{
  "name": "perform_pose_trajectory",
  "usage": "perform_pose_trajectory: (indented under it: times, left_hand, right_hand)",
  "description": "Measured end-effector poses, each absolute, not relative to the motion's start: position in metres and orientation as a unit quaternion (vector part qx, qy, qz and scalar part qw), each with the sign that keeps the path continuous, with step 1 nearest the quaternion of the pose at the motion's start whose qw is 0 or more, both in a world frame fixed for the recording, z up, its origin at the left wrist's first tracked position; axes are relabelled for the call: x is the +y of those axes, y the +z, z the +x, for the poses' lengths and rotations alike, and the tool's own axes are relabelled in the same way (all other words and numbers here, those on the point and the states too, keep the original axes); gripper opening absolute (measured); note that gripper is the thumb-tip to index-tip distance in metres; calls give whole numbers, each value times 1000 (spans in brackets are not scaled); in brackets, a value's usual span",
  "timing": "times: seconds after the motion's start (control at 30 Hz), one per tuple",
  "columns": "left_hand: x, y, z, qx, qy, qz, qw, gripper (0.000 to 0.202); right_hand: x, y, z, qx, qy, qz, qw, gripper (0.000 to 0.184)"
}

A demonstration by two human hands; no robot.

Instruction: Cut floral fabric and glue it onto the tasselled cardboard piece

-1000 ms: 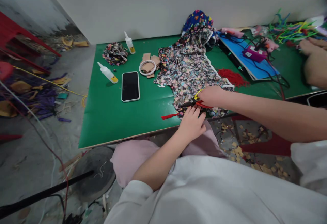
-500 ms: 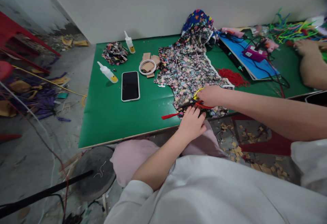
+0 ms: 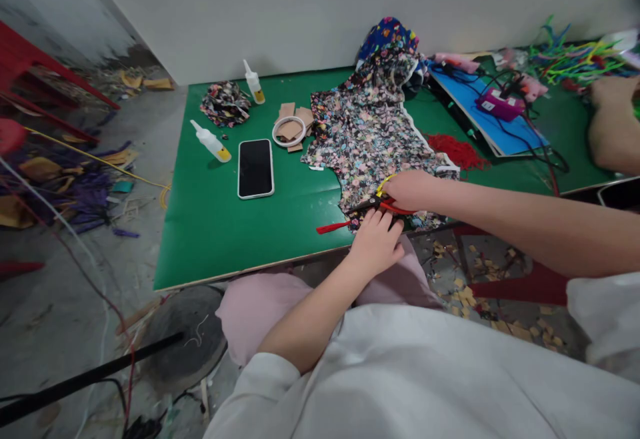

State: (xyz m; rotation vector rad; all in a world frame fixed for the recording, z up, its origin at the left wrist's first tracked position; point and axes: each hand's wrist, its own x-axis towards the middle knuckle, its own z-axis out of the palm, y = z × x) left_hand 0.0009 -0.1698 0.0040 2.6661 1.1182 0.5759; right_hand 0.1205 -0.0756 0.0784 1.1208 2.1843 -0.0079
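Note:
Floral fabric [image 3: 370, 125] on a dark ground lies spread on the green table, its near end by the front edge. My right hand [image 3: 413, 190] is closed round the yellow and red handles of scissors [image 3: 373, 203], whose dark blades point left over the fabric's near end. Just below the blades, my left hand [image 3: 376, 239] rests with its fingers stretched out on the near edge of the fabric. Whether anything lies under those fingertips is hidden. A thin red tassel-like strip [image 3: 333, 227] sticks out to the left of the fabric.
On the green table [image 3: 210, 225] are a phone [image 3: 255, 169], a white ring [image 3: 289, 132] over cardboard pieces, two glue bottles [image 3: 214, 143] and bunched floral cloth [image 3: 225, 103]. To the right lie red threads [image 3: 456, 151], a blue folder [image 3: 510, 133] and another person's arm [image 3: 613, 125].
My right hand and the scissors have shifted very slightly left and down. At the right edge, the other person's hand has drawn back to the right. My left hand stays put.

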Motion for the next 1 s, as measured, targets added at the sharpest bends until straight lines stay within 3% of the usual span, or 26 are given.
perform_pose_trajectory:
  times: [1.0]
  left_hand:
    - [-170, 0, 1, 376, 209, 898, 90, 41]
  right_hand:
    - [-87, 90, 110, 820, 36, 470, 325, 22]
